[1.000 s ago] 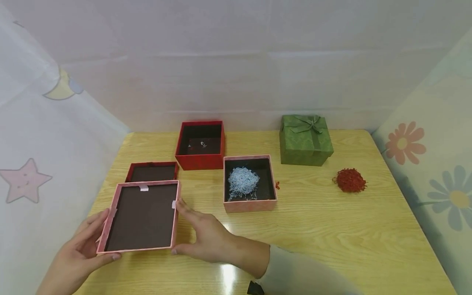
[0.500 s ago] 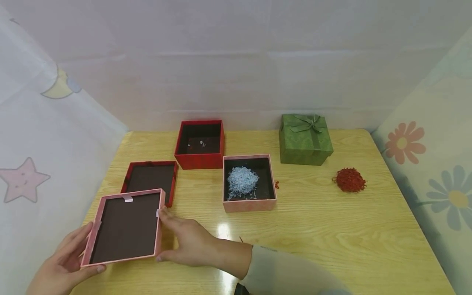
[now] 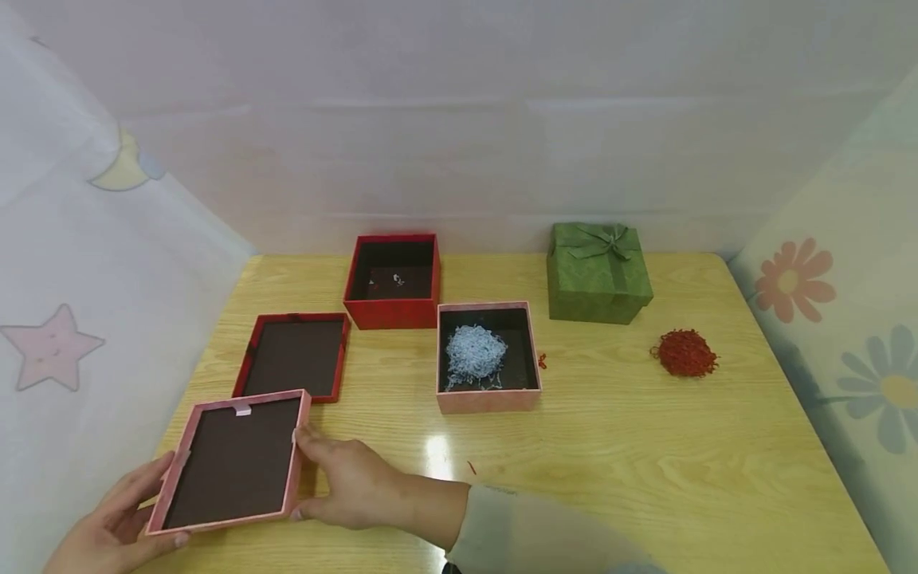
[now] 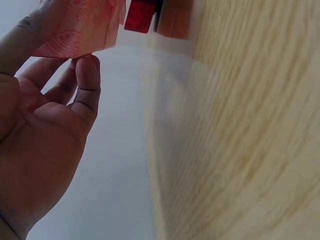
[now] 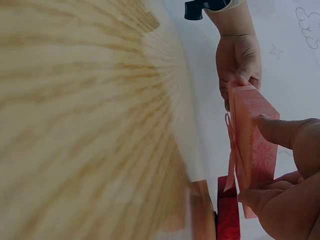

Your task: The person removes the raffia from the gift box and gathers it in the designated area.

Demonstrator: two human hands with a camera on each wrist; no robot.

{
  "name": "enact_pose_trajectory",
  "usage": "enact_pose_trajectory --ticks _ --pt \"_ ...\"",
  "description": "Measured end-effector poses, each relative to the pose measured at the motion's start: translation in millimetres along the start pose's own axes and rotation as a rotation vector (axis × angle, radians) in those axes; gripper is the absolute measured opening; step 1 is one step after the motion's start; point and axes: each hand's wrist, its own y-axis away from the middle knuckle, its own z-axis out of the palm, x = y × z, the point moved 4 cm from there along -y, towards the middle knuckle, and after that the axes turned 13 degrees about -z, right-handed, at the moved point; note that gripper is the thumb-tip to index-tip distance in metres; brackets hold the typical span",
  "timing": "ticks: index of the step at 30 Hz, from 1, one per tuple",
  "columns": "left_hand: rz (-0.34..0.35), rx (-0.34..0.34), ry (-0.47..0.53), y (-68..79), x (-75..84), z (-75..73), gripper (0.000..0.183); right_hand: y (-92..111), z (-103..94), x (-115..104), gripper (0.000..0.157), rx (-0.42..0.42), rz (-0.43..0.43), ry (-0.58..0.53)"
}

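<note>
A pink box lid (image 3: 233, 466), its dark inside facing up, is held between both hands above the table's front left. My left hand (image 3: 115, 518) grips its left edge near the front corner, thumb along the front side. On the opposite edge my right hand (image 3: 351, 478) holds it with thumb and fingers spread along the side. A ribbon (image 5: 231, 150) hangs under the lid in the right wrist view. Just behind lies a red box lid (image 3: 294, 355), inside up, its front edge partly covered by the pink one. The pink box (image 3: 488, 401) holds light blue paper shreds (image 3: 476, 352).
An open red box (image 3: 390, 313) with a few scraps inside stands at the back. Back right is a closed green box (image 3: 598, 279) with a bow. A heap of red paper shreds (image 3: 686, 353) lies on the right of the wooden table (image 3: 645, 462).
Both hands have carried the pink lid left and toward the table's front, tilting it slightly. More of the red lid behind it now shows.
</note>
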Motion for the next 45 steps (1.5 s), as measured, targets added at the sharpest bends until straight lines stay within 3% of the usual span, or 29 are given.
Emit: enact_pose_trajectory --ticks 4,16,21,28,37,45 --pt "-0.032 0.001 -0.117 -1.2 -10.5 -2.8 0.104 -5 7.8 0 0.094 -0.028 0.005 0.004" --pt "-0.171 -0.063 -0.152 -7.1 -35.1 -13.0 0.103 -18 19.8 7 0.093 -0.154 -0.005 0.017" --pt "-0.226 -0.081 -0.214 -11.4 -37.8 -19.6 0.103 -25 22.6 10 0.094 -0.174 0.024 0.01" --pt "-0.274 -0.091 -0.212 -17.8 -42.2 -24.8 0.105 -34 22.8 15 0.092 -0.187 0.063 -0.001" --pt "-0.327 -0.092 -0.228 -19.9 -47.0 -23.5 0.111 -39 20.2 17 0.09 -0.237 0.076 0.004" --pt "-0.388 -0.119 -0.219 -21.2 -40.9 -20.4 0.118 -32 9.5 23 0.087 -0.215 0.069 -0.063"
